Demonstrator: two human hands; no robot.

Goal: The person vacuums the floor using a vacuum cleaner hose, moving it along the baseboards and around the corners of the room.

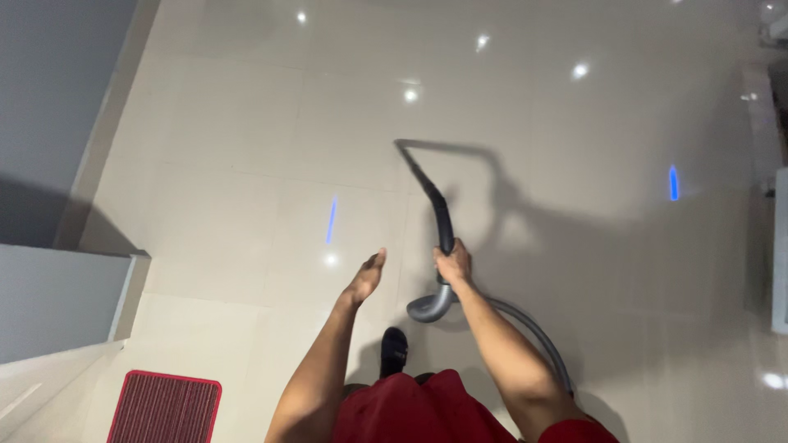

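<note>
Head view: a big shiny tiled floor (246, 148) is seen from above, and a vacuum is being pushed over it. For this step to be done well, the floor should be covered in slow, straight strokes, and the wand should be kept low so the far end stays flat on the tiles. The hose should be kept behind the legs so it is not stepped on.

A red mat (167, 408) lies at the bottom left, well apart from the hands. A grey hose (538, 336) bends from the handle back past the right arm. The dark wand (432, 197) is long and thin; it reaches up and away over the floor, and its far end is too dim to be made out.

The curved handle (433, 303) is gripped by the right hand (453, 264), with the fingers closed around it. The left hand (366, 276) is held flat and open just beside it, and nothing is touched by it.
</note>
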